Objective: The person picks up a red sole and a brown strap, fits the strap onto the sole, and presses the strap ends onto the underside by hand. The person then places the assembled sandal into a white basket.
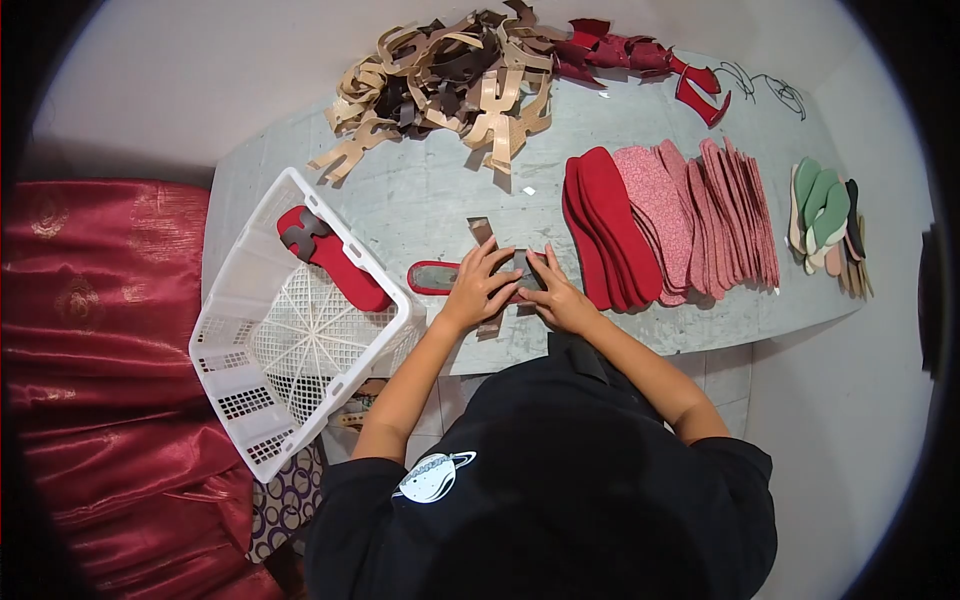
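Note:
A sandal sole [430, 278] with a red rim and a grey middle lies flat on the table in front of me, its toe or heel end pointing left. Brown strap pieces [481, 228] stick out beyond its far and near edges. My left hand [478, 290] rests on the middle of the sole with its fingers spread. Against the sole's right end lies my right hand [562, 298], fingers apart and thumb toward the left hand. Both hands partly hide the sole and the straps, and neither is closed around anything.
A white plastic basket [398, 318] tilts at the left table edge, with a red sandal [345, 270] inside. Red and pink soles [610, 235] stand in rows at right. Cut straps [460, 80] pile at the back. Green soles [822, 205] lie far right.

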`<state>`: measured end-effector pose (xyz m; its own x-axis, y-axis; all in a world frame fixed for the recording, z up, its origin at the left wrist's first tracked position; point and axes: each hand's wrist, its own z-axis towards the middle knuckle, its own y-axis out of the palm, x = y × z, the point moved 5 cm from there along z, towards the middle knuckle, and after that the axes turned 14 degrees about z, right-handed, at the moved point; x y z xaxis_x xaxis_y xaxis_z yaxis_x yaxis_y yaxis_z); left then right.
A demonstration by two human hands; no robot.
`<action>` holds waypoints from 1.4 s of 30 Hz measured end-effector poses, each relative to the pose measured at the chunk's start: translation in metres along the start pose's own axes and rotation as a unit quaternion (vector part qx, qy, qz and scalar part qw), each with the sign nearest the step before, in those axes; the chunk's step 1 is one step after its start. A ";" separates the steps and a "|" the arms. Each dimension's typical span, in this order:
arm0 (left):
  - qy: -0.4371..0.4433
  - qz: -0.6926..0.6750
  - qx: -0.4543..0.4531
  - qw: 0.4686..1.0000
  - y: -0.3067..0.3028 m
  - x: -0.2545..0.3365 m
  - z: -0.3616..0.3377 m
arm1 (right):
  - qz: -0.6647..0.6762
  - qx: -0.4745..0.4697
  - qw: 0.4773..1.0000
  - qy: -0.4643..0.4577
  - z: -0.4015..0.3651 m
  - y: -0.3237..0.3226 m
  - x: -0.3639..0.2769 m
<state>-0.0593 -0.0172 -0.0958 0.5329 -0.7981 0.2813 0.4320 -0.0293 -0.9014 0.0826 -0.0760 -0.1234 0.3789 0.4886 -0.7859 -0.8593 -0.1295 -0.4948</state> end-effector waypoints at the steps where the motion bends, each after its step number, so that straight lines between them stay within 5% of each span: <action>1: -0.005 0.001 -0.003 1.000 -0.001 0.000 -0.001 | -0.004 -0.006 1.000 0.003 0.002 -0.001 -0.001; 7: -0.010 0.011 -0.035 0.999 0.000 -0.001 -0.004 | -0.019 -0.077 0.995 0.064 0.010 -0.005 -0.006; 33: 0.021 -0.011 -0.067 0.997 0.001 -0.001 -0.006 | -0.084 -0.048 0.995 0.021 0.005 -0.003 -0.002; 42: -0.035 -0.082 -0.057 0.994 0.000 -0.004 -0.004 | -0.092 -0.046 0.994 0.023 0.004 -0.005 -0.002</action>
<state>-0.0642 -0.0163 -0.0982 0.5127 -0.7338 0.4458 0.4335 -0.2269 -0.8721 0.0846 -0.0729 -0.1184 0.5435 0.4716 -0.6945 -0.7400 -0.1214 -0.6615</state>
